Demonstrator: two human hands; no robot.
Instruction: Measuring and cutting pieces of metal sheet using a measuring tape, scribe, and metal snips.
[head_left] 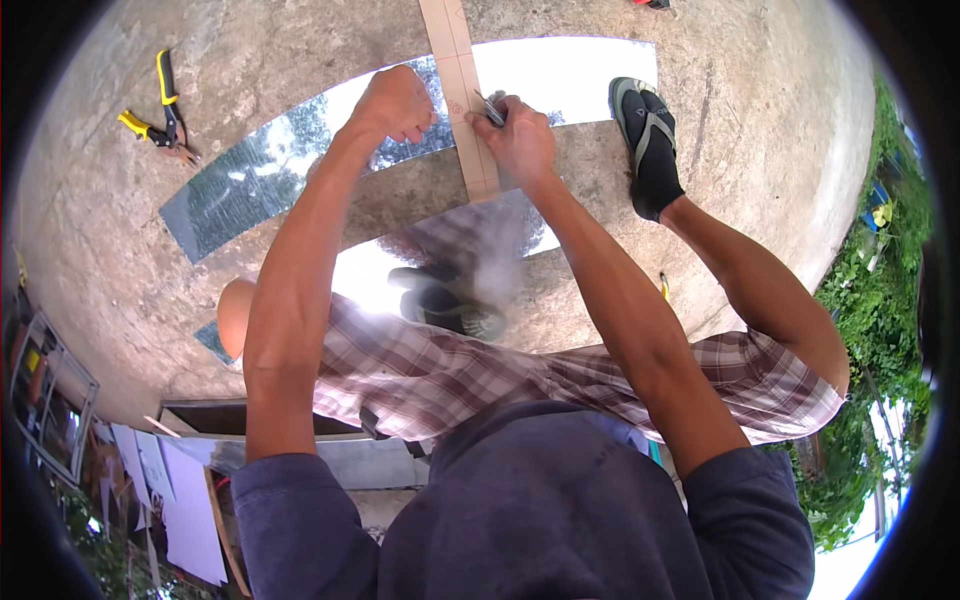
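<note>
A long, mirror-bright metal sheet strip (300, 150) lies across the concrete. Over it runs a tan flat strip (455, 80) with pencil-like lines, roughly at right angles. My left hand (398, 102) is closed with curled fingers above the sheet, left of the tan strip; its grip is hidden. My right hand (522, 142) pinches a slim silver pen-like tool (494, 108), its thin tip pointing at the tan strip's right edge. A second shiny sheet (365, 270) lies nearer me, reflecting dark shapes and partly covered by my legs and arms.
Yellow-and-black snips (165, 115) lie on the concrete at the left. My right foot in a dark sandal (645, 140) is planted at the sheet's right end. A small yellow item (664, 287) lies near my right leg. Green plants (860, 320) border the right side.
</note>
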